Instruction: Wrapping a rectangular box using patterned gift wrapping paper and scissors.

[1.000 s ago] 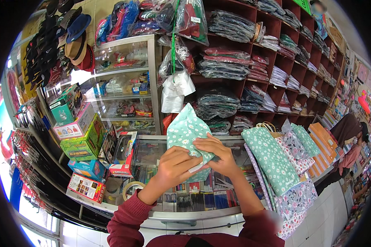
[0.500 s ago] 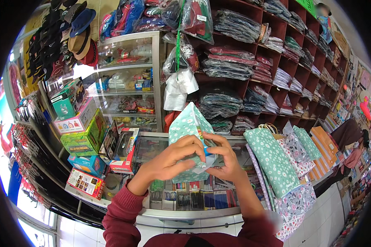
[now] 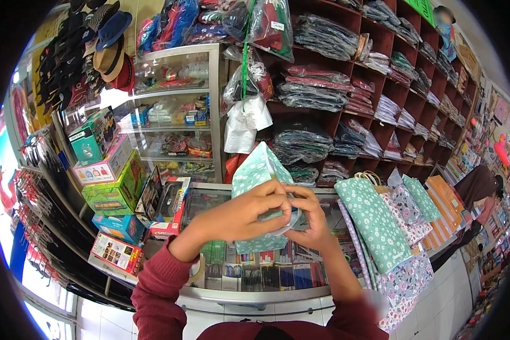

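Observation:
A package point(image 3: 258, 175) in mint-green paper with white daisies stands tilted in front of me, over the glass counter. My left hand point(image 3: 255, 212) is closed in a pinch against the near side of it, thumb and index finger curled together. Facing it, my right hand point(image 3: 310, 221) has its fingers bent round a small, clear and bluish thing point(image 3: 292, 220), mostly hidden between the two hands. The fingertips of both hands almost meet there. What the left fingers pinch is too small to make out.
The glass counter point(image 3: 255, 293) holds pens and stationery inside. Stacked toy boxes point(image 3: 113, 192) stand at left. On the right lie a rolled green daisy paper point(image 3: 374, 221) and floral gift bags point(image 3: 405, 283). Behind are a glass cabinet point(image 3: 214, 113) and shelves of bagged clothes point(image 3: 314, 93).
My left hand has turned and moved slightly right, its fingers curling into a pinch close to the right fingertips. The right hand and the package have barely moved.

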Tool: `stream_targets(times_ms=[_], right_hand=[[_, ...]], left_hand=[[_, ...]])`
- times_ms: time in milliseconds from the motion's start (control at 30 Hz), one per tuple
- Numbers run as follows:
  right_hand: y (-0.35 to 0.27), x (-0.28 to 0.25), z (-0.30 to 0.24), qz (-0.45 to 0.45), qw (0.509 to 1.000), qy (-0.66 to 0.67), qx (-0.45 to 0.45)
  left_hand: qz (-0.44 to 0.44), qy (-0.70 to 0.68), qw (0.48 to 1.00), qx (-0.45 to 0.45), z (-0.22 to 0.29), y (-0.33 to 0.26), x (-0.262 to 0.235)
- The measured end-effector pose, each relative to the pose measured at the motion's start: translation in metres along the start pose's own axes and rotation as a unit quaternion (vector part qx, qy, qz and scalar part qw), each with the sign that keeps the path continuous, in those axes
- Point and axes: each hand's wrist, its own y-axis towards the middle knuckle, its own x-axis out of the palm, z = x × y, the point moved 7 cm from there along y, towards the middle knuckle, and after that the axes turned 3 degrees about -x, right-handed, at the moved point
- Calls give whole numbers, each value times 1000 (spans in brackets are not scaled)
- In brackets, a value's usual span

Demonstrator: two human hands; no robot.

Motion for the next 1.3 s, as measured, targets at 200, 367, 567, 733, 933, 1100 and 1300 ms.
stream_targets(times_ms=[200, 367, 567, 733, 933, 1100, 1300], right_hand=[[4, 3, -4, -17, 1000, -6, -17], [0, 3, 0, 8, 1000, -3, -12], [-4, 2, 6, 51, 998, 36, -7], [0, 2, 1, 32, 999, -13, 15], [2, 5, -2, 32, 999, -14, -1], [1, 4, -2, 36, 999, -15, 3], [2, 3, -1, 31, 999, -20, 4]], left_hand=[[104, 13, 980, -170, 7, -8, -2], [146, -85, 964, -205, 6, -4, -4], [138, 50, 989, -35, 22, -19, -8], [164, 109, 980, -12, 8, -31, 2], [298, 51, 953, 5, -1, -37, 7], [267, 129, 953, 65, 3, -34, 11], [271, 122, 951, 81, -3, -34, 14]])
